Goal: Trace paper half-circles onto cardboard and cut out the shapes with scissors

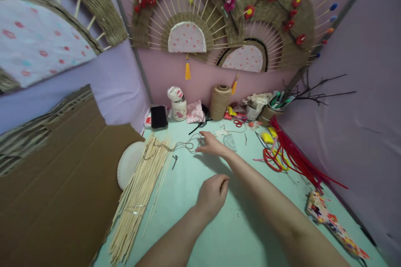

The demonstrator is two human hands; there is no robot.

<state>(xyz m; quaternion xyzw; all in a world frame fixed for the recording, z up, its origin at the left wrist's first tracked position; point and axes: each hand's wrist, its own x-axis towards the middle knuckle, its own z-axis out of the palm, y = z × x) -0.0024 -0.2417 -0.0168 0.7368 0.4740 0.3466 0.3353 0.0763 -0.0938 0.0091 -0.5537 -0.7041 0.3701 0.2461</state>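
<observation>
My right hand (212, 143) reaches forward over the table with thumb and fingers spread apart. It is beside the loops of a loose thin twine (187, 145), and I cannot tell whether the fingertips touch it. My left hand (213, 196) is curled into a loose fist nearer to me, above the pale green tabletop, with nothing showing in it. Left of both hands lies a bundle of thin bamboo sticks (138, 200), with part of the twine across its far end. A short dark twig (174, 162) lies beside the sticks.
Cardboard (59, 187) and a white paper plate (129, 162) are at the left. A twine spool (220, 102) and a white jar (179, 108) stand at the back. Red-handled scissors (272, 160), red pipe cleaners (294, 154) and a flower-patterned glue gun (333, 225) lie right.
</observation>
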